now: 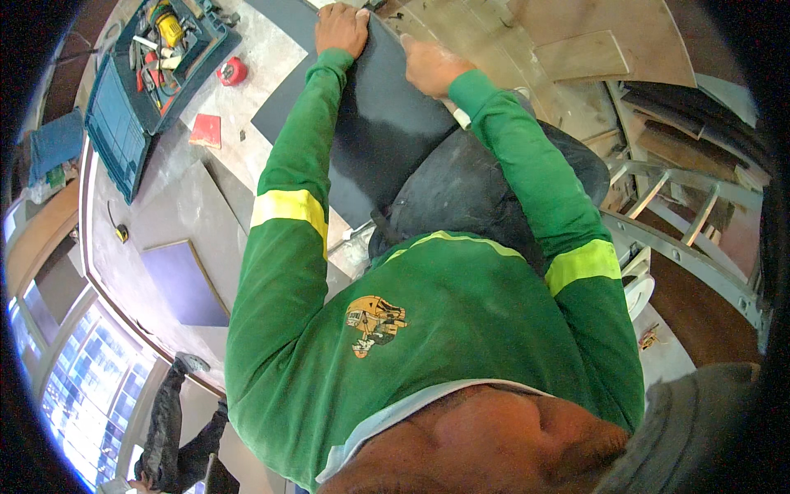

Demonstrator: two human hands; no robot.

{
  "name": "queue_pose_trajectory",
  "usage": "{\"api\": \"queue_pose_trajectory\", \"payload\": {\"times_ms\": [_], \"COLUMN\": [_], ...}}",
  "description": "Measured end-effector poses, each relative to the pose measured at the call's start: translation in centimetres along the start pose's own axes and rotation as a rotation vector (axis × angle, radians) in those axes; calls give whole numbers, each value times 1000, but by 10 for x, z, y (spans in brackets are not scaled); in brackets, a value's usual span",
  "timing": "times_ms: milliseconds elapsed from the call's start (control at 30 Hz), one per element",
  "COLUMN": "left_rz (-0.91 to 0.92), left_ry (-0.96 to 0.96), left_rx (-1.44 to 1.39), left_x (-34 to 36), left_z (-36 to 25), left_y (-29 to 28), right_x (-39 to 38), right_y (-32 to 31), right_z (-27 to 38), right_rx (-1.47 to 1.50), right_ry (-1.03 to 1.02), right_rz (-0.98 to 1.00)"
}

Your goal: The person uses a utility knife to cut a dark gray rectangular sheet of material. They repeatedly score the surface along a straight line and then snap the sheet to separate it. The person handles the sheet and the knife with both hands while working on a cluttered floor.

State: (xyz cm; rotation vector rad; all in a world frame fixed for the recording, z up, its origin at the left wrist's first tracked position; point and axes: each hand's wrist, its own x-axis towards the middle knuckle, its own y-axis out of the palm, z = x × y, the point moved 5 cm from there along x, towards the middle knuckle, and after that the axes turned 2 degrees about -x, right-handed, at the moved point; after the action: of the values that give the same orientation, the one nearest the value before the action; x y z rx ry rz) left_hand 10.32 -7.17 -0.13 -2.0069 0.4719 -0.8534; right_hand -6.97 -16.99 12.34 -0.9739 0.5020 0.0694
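Observation:
A dark grey sheet [374, 123] lies in front of me, reaching from my knees to the top of the picture. My left hand [341, 30] rests palm down near the sheet's far edge, fingers laid on the surface and thumb apart. Just right of it, my right hand [434, 67] is closed at the sheet's right edge, with its index finger and thumb toward the edge. Whether anything small is pinched there is hidden from me. Both arms are in green sleeves with yellow bands.
An open blue toolbox [115, 115] with a yellow power tool [167, 25] stands at far left. Near it lie a red tape measure [232, 72] and a red square piece [206, 131]. A metal ladder [699, 216] is at right. Another person's legs [169, 424] show lower left.

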Motion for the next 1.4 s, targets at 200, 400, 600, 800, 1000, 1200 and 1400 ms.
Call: {"api": "queue_pose_trajectory", "payload": {"times_ms": [200, 400, 600, 800, 1000, 1200, 1400], "left_rz": [-100, 78, 78, 57, 64, 85, 81], "left_ry": [52, -24, -52, 8, -6, -49, 6], "left_rx": [-20, 73, 45, 35, 44, 61, 67], "left_x": [-4, 2, 4, 3, 8, 1, 2], "left_z": [-21, 6, 3, -2, 2, 8, -2], "left_y": [-17, 4, 8, 5, 13, 4, 8], "right_x": [14, 39, 12, -9, 32, 1, 4], "right_y": [24, 24, 18, 18, 15, 3, 30], "right_z": [-9, -2, -13, -8, -4, -12, -29], "right_rx": [-117, -56, -114, -143, -102, -92, 14], "right_ry": [-49, 7, -6, -49, 31, 16, 86], "right_rz": [-59, -49, -7, 19, 15, 139, 12]}}
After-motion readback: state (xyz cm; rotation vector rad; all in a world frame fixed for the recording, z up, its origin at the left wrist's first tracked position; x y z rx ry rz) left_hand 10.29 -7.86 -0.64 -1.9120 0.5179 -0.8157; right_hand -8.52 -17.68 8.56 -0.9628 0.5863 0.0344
